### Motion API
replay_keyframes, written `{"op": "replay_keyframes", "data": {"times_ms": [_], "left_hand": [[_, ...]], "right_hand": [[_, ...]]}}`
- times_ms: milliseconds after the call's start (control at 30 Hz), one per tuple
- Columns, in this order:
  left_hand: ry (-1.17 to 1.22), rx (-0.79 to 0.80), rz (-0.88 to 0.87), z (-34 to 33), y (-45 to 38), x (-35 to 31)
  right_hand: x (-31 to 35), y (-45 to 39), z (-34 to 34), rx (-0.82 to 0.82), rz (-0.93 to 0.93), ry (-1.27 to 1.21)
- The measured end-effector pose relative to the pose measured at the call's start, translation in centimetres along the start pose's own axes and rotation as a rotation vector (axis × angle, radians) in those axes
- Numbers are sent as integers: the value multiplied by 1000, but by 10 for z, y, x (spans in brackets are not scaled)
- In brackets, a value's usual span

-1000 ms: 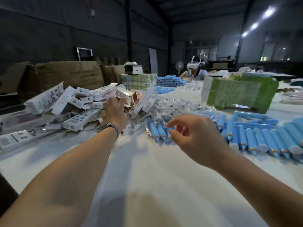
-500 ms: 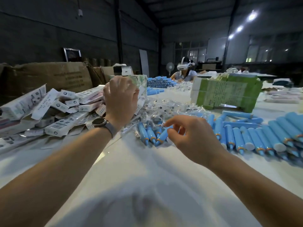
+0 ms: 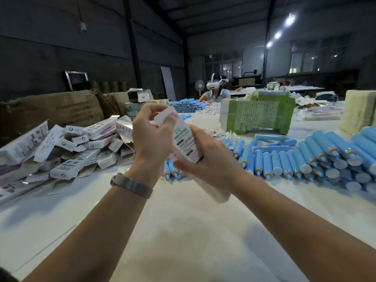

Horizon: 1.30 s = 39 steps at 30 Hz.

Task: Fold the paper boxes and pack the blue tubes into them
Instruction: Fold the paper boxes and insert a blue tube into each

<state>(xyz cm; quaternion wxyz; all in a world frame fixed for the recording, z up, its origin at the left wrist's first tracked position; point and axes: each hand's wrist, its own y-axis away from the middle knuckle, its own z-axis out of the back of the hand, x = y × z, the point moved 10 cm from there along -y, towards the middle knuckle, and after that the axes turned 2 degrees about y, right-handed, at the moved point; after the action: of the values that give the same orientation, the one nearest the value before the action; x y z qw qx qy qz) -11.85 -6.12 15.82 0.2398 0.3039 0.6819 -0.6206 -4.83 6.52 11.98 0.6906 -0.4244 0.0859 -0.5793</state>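
Both hands above the white bench [image 3: 183, 231], left hand [image 3: 151, 137] grip clamped on the top of a white printed paper box [image 3: 184, 142], right hand [image 3: 209, 161] grip clamped round its lower end, blue plastic tubes [image 3: 305, 157] piled right

1. a paper box [image 3: 184, 139] is held tilted above the middle of the table [image 3: 183, 231], the left hand [image 3: 151, 137] at its upper end, the right hand [image 3: 207, 157] at its lower end.
2. a heap of paper boxes [image 3: 67, 147] lies toward the table's left edge.
3. cardboard cartons [image 3: 55, 110] stand behind that heap.
4. rows of tubes [image 3: 305, 157] lie toward the right edge; a few more tubes [image 3: 173, 171] lie just beneath the hands.
5. a bundle of flat cartons [image 3: 258, 117] stands behind the rows of tubes.
6. another stack of tubes [image 3: 187, 105] lies at the far end, just before a seated person [image 3: 215, 92].
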Motion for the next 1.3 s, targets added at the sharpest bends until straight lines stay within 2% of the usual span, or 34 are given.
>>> {"op": "replay_keyframes", "data": {"times_ms": [100, 200, 300, 367, 433, 533, 600, 633, 700, 733, 767, 833, 900, 1033, 1167, 1300], "left_hand": [[294, -5, 139, -7, 10, 13], [574, 207, 333, -41, 40, 34], [540, 439, 409, -68, 75, 50], [581, 531, 433, -79, 89, 55], [589, 575, 433, -83, 96, 55], [456, 569, 288, -76, 97, 52], [347, 539, 175, -65, 92, 51], [278, 518, 137, -60, 88, 52], [147, 465, 118, -51, 79, 60], [103, 428, 124, -45, 75, 66], [75, 391, 125, -41, 72, 70], [15, 333, 96, -35, 66, 74], [-58, 286, 83, -31, 63, 80], [-96, 271, 122, -27, 63, 90], [-73, 300, 65, -32, 65, 83], [21, 384, 73, -42, 75, 79]], "right_hand": [[3, -2, 6, -28, 4, -17], [-14, 0, 7, -35, -124, -222], [-34, 4, 0, -1, -241, -377], [-41, 6, -4, 3, -261, -456], [-45, 7, -12, 47, -277, -607], [-50, 12, -26, 225, -275, -751], [-65, 15, -29, 295, -315, -671], [-80, 13, -21, 232, -347, -595], [-120, 12, 13, -12, -415, -248], [-136, 15, 25, -21, -446, 28], [-154, 21, 26, 75, -481, 262], [-184, 41, 12, 369, -561, 509], [-196, 52, 3, 486, -567, 570], [-182, 37, 10, 292, -451, 534], [-183, 41, -3, 401, -473, 602], [-174, 37, 3, 316, -445, 612]]}}
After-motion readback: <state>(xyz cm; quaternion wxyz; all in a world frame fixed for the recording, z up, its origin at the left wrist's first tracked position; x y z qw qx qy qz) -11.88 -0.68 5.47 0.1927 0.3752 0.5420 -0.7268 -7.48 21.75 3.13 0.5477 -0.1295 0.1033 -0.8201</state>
